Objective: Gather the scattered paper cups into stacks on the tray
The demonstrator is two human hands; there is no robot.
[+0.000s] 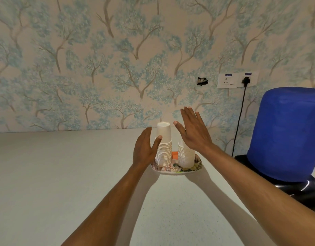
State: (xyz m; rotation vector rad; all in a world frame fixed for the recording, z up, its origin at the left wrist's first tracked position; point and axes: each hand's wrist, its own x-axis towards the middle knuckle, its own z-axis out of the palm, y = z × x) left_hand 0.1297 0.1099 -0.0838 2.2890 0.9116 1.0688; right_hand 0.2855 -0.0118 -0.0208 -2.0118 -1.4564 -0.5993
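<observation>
Now the tall stack (164, 148) and the other stack (186, 158) of cups stand on the tray (178, 172), and your left hand (145, 150) and right hand (190, 132) are spread flat, gripping nothing. A careless brush could tip either over the tray's edge. Left of the tray the counter (64, 174) gives wide room; the blue bottle (284, 134) stands near its right.

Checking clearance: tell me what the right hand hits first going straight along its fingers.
Likely the blue tree-patterned wall; the right hand points over the right stack of white paper cups. Depth is unclear.
</observation>
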